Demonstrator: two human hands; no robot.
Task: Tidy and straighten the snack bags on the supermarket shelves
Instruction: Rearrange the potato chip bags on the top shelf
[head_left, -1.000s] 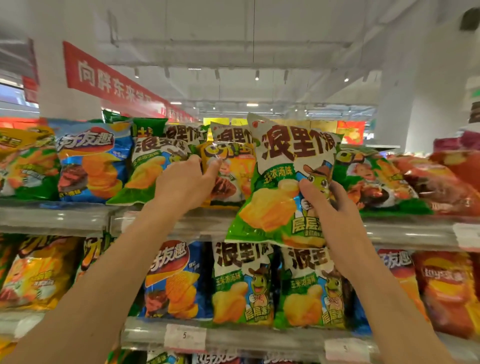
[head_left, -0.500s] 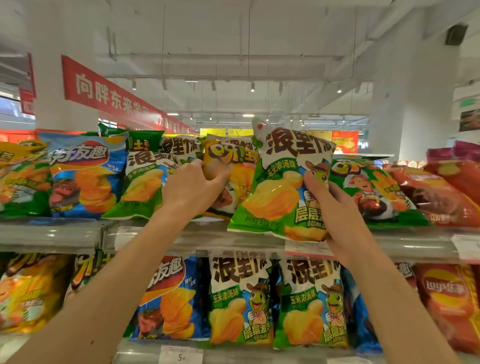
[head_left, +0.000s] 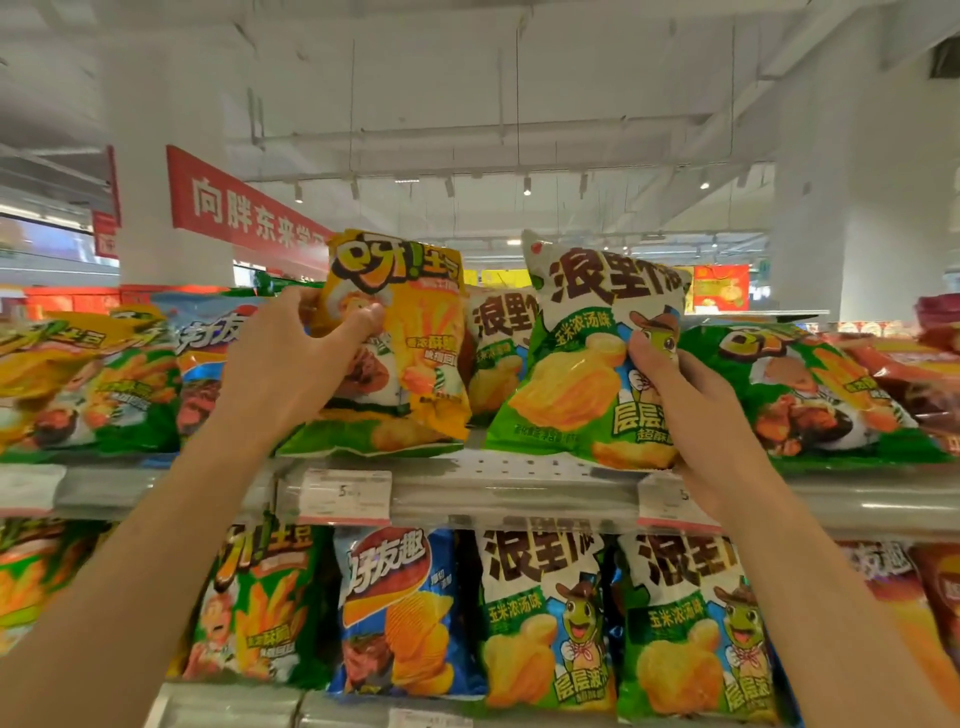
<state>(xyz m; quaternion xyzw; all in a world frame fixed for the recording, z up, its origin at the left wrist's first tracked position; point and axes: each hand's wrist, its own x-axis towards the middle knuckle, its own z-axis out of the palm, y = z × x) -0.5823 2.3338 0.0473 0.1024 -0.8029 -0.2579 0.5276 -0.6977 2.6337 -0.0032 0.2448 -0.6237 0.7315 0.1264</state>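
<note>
We reach both bare arms up to the top shelf (head_left: 519, 483). Our left hand (head_left: 291, 364) curls its fingers and thumb round the upper left of a yellow bag (head_left: 415, 332), lifting it clear of the row, tilted a little. Our right hand (head_left: 691, 410) pinches the right edge of a green bag (head_left: 576, 364), thumb on the front, its bottom corner over the shelf lip. Both bags are puffy, glossy, crinkled foil pillows with crimped tops. The shelf is pale perforated metal with a clear price strip holding 2 tags (head_left: 345, 496).
</note>
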